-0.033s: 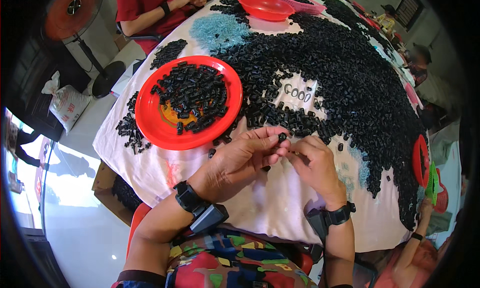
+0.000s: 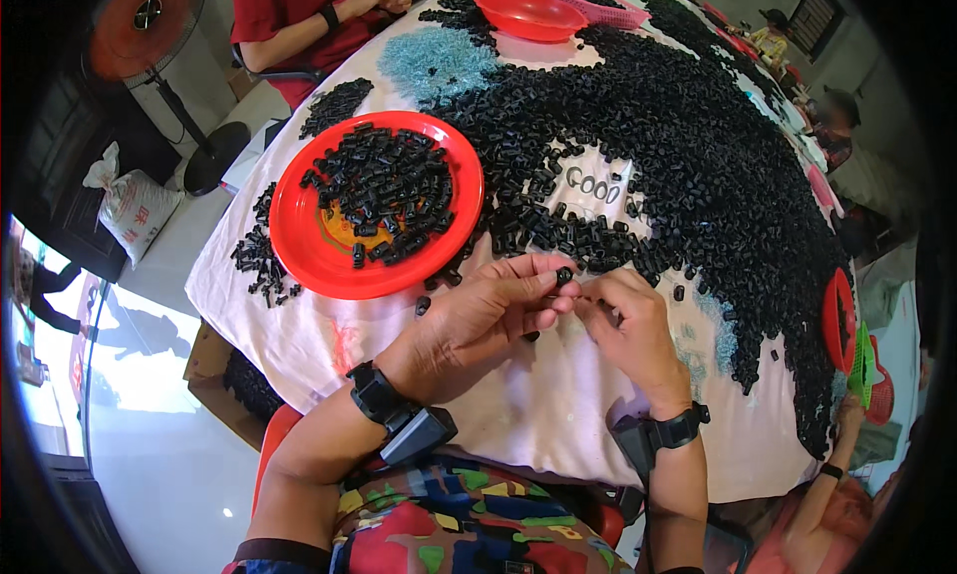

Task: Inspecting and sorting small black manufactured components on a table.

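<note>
The left hand (image 2: 488, 305) pinches a small black piece (image 2: 564, 274) above the desk (image 2: 249, 295); the right hand (image 2: 638, 325) is just beside, its grip unclear. Ahead and left, a red plate (image 2: 464, 195) holds heaped black pieces (image 2: 379, 165). A cardboard box (image 2: 211, 367) below contains dark parts (image 2: 251, 386). Bare pale cloth (image 2: 568, 404) lies between hands and near edge.
</note>
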`<state>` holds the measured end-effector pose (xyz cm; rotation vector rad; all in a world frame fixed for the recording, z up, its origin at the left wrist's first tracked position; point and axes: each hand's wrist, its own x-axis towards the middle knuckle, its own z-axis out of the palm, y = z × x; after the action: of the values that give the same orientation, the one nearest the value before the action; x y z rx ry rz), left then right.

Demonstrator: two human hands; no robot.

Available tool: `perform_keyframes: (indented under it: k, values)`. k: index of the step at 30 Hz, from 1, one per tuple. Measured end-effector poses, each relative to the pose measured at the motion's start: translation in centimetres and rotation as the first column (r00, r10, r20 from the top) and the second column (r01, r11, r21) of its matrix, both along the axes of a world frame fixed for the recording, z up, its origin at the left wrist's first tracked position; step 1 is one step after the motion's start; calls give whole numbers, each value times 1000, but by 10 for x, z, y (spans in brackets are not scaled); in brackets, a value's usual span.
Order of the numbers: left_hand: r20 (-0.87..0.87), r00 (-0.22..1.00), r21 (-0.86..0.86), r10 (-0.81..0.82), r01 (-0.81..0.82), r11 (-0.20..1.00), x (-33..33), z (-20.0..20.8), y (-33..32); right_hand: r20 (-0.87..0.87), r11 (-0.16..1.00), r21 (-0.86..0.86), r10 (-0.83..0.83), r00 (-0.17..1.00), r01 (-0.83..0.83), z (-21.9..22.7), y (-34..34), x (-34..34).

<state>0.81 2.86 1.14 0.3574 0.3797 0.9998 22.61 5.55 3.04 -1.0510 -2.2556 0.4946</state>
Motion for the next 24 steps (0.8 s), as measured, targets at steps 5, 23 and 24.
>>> perform_keyframes:
  k: [5, 23, 24]
  values:
    - [-166, 986, 44, 18, -11, 999, 6, -2, -2, -304, 977, -204, -124, 945, 63, 2, -5, 0]
    - [-384, 918, 144, 94, -41, 989, 14, 6, -13, -242, 999, -29, 20, 970, -28, 8, -4, -2]
    - [-408, 907, 161, 103, -39, 986, 14, 7, -13, -244, 999, -40, 22, 970, -32, 7, -3, -2]
